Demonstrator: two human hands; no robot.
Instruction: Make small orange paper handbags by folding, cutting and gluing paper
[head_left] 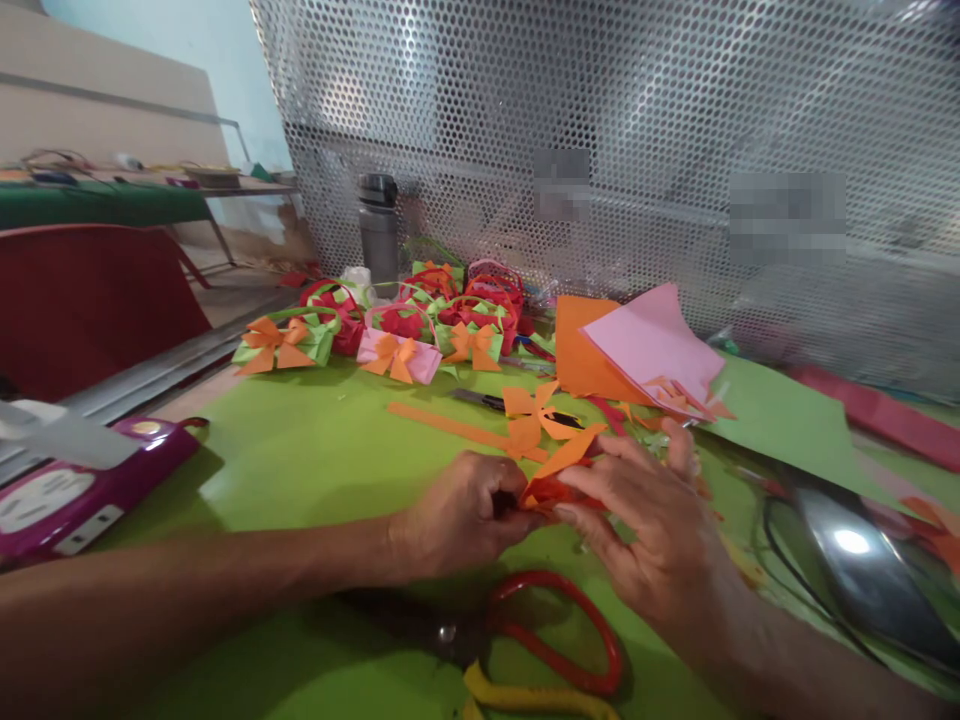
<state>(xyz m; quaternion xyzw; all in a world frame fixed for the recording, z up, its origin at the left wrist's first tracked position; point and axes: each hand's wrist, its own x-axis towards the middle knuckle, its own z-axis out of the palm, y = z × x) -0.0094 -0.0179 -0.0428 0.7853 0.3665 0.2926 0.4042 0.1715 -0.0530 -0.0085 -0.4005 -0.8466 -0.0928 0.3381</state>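
Observation:
My left hand (461, 515) and my right hand (649, 520) meet over the green table (300, 450), both pinching a small folded orange paper piece (559, 475). The left fingers are curled round its left end. The right fingers press on its right side, with an orange point sticking up between them. Scissors with red and yellow handles (551, 650) lie just below my hands. An orange paper bow (532, 415) and a long orange strip (450, 425) lie just beyond.
Several small paper baskets with orange bows (397, 345) stand at the back, beside a grey bottle (379, 230). Orange and pink sheets (645, 345) lie at the back right. A purple device (82, 485) is at left, a dark shiny object (855, 560) at right. Perforated metal screen behind.

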